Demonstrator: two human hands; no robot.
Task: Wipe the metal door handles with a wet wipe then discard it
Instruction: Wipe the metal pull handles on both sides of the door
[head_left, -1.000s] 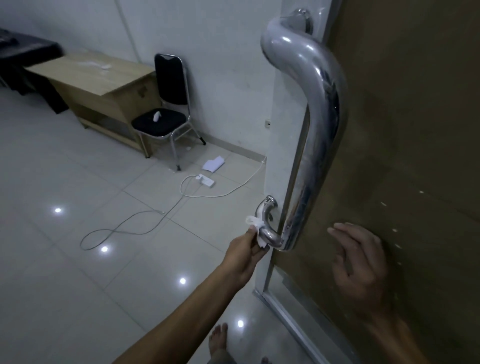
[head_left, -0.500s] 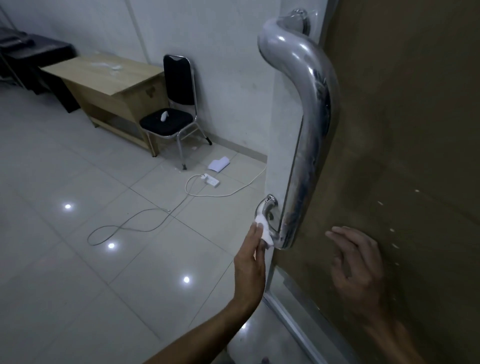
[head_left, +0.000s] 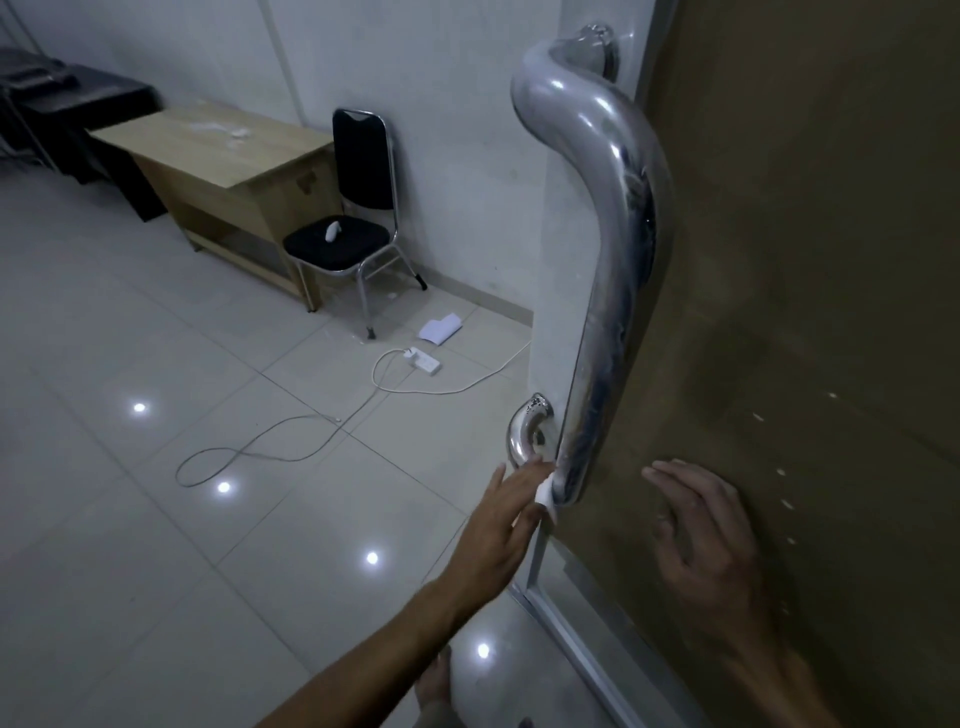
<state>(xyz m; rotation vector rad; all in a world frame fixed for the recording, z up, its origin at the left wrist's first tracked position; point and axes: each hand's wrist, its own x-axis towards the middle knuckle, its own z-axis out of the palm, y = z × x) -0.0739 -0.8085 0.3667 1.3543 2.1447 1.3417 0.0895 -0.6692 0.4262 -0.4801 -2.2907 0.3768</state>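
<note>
**Wipe slides to the handle's lower tip**

The left hand (head_left: 506, 525) has slipped lower, fingers extended, pressing the crumpled white wet wipe (head_left: 546, 498) against the handle's (head_left: 618, 291) bottom end, lower centre. The shiny, smeared chrome handle runs vertically. The right hand (head_left: 709, 540) rests open on the door (head_left: 831, 312).

Both arms are bare: no sleeve shows on the left forearm (head_left: 395, 639), which is lean and long, and none at the right wrist (head_left: 774, 675). The left hand (head_left: 501, 535) and the right hand (head_left: 701, 540) have no glove, and I see no ring, watch or bracelet on them. The fingers are slim with short nails. At the bottom edge a bare foot (head_left: 434, 680) shows, without shoe or sock.
</note>
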